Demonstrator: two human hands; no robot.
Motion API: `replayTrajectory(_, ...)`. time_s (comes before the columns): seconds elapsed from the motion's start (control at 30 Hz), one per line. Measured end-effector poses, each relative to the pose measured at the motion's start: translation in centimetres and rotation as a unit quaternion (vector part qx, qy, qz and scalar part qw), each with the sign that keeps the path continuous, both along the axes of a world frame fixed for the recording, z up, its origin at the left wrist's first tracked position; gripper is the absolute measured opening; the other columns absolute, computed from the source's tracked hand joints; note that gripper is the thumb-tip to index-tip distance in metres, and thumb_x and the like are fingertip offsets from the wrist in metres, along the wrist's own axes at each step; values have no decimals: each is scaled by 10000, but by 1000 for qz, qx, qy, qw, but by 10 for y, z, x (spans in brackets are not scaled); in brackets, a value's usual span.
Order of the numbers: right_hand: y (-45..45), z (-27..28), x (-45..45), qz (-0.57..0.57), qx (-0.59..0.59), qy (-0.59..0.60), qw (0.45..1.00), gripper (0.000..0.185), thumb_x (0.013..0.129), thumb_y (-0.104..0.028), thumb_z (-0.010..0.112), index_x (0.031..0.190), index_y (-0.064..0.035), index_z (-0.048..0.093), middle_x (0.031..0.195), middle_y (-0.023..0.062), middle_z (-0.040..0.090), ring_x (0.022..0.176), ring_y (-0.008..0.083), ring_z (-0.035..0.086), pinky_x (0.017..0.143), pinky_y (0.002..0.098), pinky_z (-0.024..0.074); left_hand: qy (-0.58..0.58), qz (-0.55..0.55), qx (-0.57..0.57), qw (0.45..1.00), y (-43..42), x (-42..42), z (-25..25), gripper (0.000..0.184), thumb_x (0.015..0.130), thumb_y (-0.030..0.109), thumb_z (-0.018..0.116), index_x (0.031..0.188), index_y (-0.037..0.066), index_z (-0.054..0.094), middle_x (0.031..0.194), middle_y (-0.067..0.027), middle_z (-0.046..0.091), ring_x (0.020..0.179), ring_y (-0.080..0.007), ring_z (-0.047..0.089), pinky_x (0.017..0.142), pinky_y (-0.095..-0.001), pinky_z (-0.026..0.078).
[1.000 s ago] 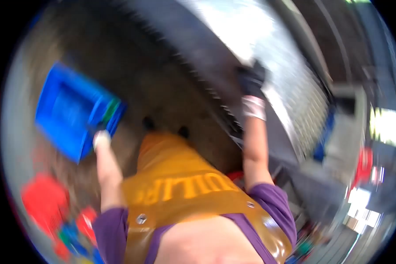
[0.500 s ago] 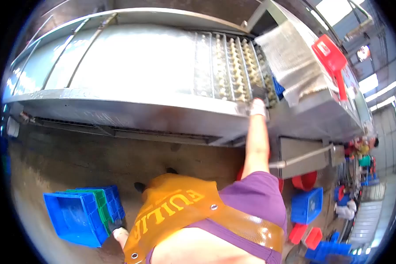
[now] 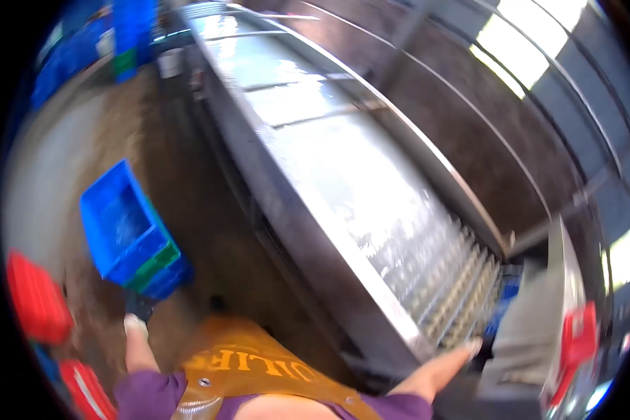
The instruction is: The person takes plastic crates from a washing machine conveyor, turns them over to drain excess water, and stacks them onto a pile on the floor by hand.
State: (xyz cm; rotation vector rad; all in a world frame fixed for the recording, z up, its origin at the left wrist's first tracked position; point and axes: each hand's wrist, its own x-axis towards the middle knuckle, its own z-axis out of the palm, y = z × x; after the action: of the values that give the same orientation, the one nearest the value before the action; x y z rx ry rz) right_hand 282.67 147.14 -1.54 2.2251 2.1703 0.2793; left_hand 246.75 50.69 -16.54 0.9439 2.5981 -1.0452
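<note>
Dark-gloved, my left hand (image 3: pixel 141 306) is at the lower corner of a stack of plastic crates to my left. An open blue crate (image 3: pixel 119 220) tops the stack, a green crate (image 3: pixel 154 268) sits beneath it, and a lower blue crate (image 3: pixel 173 280) is at the hand. That hand appears closed on the lower blue crate, though blurred. My right hand (image 3: pixel 480 347), also in a dark glove, reaches to the near end of a long metal water trough (image 3: pixel 315 217), beside rows of pale lumps (image 3: pixel 462 290). Its fingers are smeared and partly hidden.
A grey cloth (image 3: pixel 528 329) drapes over a metal housing at the trough's end, with a red scoop (image 3: pixel 579 336) on it. Red crates (image 3: pixel 38 301) stand at the far left. Blue crates (image 3: pixel 129 28) are stacked farther back. The floor (image 3: pixel 196 196) looks wet.
The view has swung, so the trough now runs diagonally and red crates show at left. My left hand stays by the stack; my right hand is still at the trough's end.
</note>
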Motion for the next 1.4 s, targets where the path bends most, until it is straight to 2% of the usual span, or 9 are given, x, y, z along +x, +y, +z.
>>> replayTrajectory(0.13,-18,-22,-31,-20,7,81,997,225,851,-212,457,965,-111,624,897,76,632,812,231,601,728,402,464,-151,335,335,868,45,-41,-32,333,882,279,428,1187,159,490,1195,-20,498,1102,-243,446,904,-404,321)
replayTrajectory(0.23,-48,-19,-55,-30,50,162,985,225,851,-211,461,967,-103,620,902,77,629,814,229,597,729,398,463,-279,573,647,418,108,-76,-49,332,860,276,478,1147,109,499,1109,-62,547,1011,-259,506,794,-388,387)
replayTrajectory(0.33,-86,-1,-92,6,135,279,951,225,850,-211,464,969,-96,617,907,79,626,816,228,594,729,395,463,-380,544,704,253,187,-108,-3,344,838,273,528,1108,60,508,1022,-105,596,920,-276,567,684,-372,453)
replayTrajectory(0.5,-183,45,-185,229,148,469,840,226,849,-210,470,972,-83,611,916,82,621,819,226,588,730,389,463,-267,301,663,631,218,-123,52,381,771,334,613,982,17,597,931,-120,620,842,-241,590,724,-346,473)
replayTrajectory(0.73,-290,51,-294,335,-160,583,722,230,848,-209,479,977,-66,603,927,86,614,823,224,580,730,381,462,-154,472,524,692,107,-53,-24,581,749,473,556,1136,41,550,1224,-214,484,1138,-350,456,935,-410,380)
replayTrajectory(1.03,-283,35,-305,211,-311,659,651,238,846,-208,490,983,-43,593,942,91,605,829,221,570,731,371,461,-217,787,348,460,-21,64,-44,428,805,384,524,1171,165,559,1253,-62,507,1109,-232,515,912,-363,415)
replayTrajectory(1.1,-276,36,-302,194,-322,675,635,240,846,-208,492,985,-38,591,945,92,603,830,220,568,732,369,461,-235,628,283,686,-34,52,-58,386,817,357,487,1130,150,578,1224,-64,528,1097,-238,521,887,-362,425)
replayTrajectory(1.2,-269,40,-292,171,-325,696,617,244,845,-207,495,987,-30,587,950,94,600,832,219,564,732,365,460,-144,718,401,550,-35,23,-53,433,785,377,446,1104,111,567,1182,-91,534,1068,-224,527,837,-378,424)
replayTrajectory(1.4,-248,55,-262,126,-311,758,559,253,844,-206,503,991,-15,580,960,98,594,835,217,557,733,359,460,-111,505,539,666,34,-79,-73,418,773,377,534,955,11,624,834,-202,636,750,-320,613,655,-426,463)
